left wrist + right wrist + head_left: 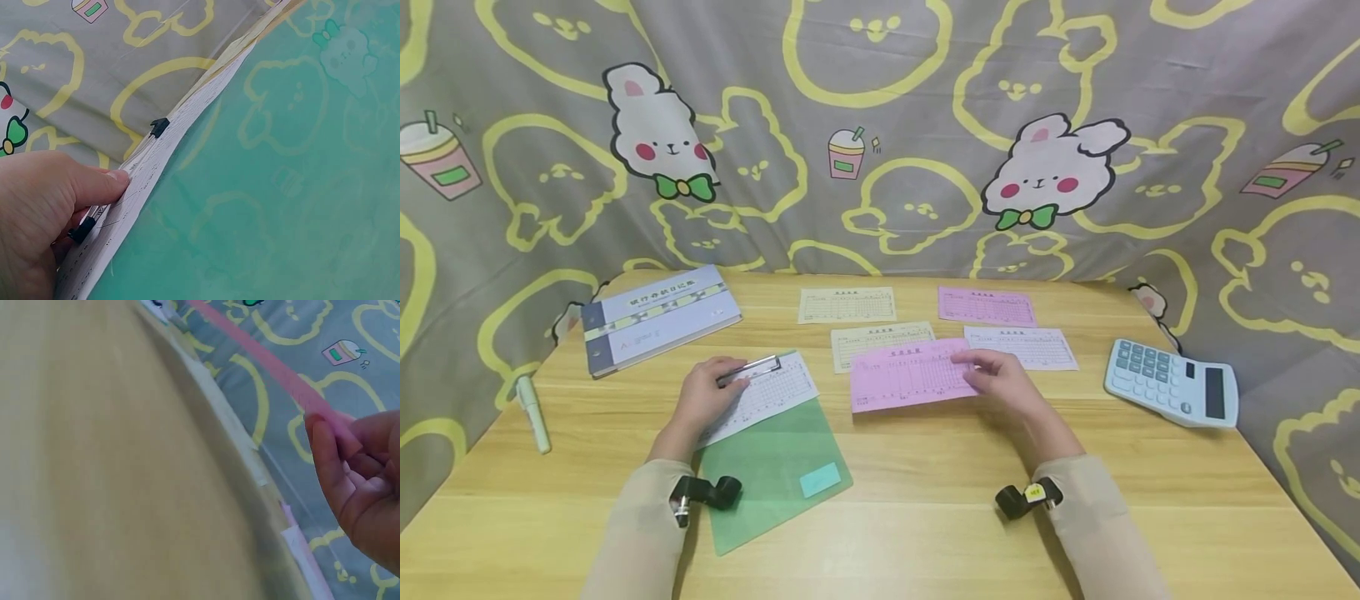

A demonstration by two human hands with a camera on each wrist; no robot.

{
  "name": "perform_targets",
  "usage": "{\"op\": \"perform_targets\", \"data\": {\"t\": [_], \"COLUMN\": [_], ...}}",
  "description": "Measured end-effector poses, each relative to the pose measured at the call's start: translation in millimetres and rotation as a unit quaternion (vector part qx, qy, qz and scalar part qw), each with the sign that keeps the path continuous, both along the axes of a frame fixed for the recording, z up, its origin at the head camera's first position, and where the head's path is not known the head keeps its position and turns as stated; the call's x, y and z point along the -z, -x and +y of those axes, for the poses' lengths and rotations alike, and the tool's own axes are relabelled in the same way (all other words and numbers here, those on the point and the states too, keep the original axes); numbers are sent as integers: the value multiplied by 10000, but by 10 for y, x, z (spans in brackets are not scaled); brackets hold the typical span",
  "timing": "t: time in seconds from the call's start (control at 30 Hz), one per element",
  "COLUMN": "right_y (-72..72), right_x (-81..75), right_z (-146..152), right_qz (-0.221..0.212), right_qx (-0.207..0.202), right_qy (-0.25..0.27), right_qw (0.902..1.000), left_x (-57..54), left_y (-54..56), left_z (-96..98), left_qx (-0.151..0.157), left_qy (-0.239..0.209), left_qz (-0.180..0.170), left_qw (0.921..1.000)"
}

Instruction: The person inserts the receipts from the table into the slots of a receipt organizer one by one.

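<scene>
In the head view my left hand [712, 392] grips the metal clip [754, 367] at the top of a green clipboard [760, 504]. The left wrist view has the thumb pressing on the clip [134, 159]. A white printed form [775, 392] lies under it across the board's upper part. To the right, my right hand [1000, 382] pinches a pink form [910, 379] by its right end. Seen from the right wrist, this pink form [269, 359] is nearly edge-on between thumb and fingers, raised over the table. It overlaps a cream form [868, 340] in the head view.
Farther back lie another cream form [847, 305] and another pink form [987, 307], with a white form [1022, 348] beside my right hand. A blue account book [662, 321] and a marker pen [533, 415] are at left, a calculator [1172, 382] at right. Patterned cloth [917, 167] hangs behind.
</scene>
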State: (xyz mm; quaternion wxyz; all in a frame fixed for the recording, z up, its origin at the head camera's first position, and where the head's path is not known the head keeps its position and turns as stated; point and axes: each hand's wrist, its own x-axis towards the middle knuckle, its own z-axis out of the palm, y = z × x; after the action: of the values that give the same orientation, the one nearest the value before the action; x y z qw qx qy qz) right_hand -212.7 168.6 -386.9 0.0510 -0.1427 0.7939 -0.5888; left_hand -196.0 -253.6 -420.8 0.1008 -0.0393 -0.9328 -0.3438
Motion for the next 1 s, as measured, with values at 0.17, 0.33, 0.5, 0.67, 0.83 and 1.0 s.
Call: {"op": "perform_targets", "data": {"t": [0.17,0.33,0.5,0.67,0.83,1.0], "right_y": [54,114,178,232,245,228], "right_x": [-118,-161,-175,-182,-170,-110], "right_z": [-97,-268,-467,-723,-1011,-1251], "right_qz": [-9,-327,-578,-784,-864,-954], "right_qx": [-228,-204,-242,-397,-445,-532], "right_qy": [271,620,1024,1503,1718,1767], "right_qw": [9994,9973,9928,9847,9803,9782], "left_x": [4,11,11,8,13,11], "left_y": [6,7,9,11,17,14], "left_z": [2,8,-1,-16,-17,-20], "left_qx": [12,10,51,122,149,116], "left_qy": [-85,-108,-129,-122,-102,-135], "left_qz": [-16,-61,15,114,119,174], "left_qw": [10000,9999,9999,9998,9998,9997]}}
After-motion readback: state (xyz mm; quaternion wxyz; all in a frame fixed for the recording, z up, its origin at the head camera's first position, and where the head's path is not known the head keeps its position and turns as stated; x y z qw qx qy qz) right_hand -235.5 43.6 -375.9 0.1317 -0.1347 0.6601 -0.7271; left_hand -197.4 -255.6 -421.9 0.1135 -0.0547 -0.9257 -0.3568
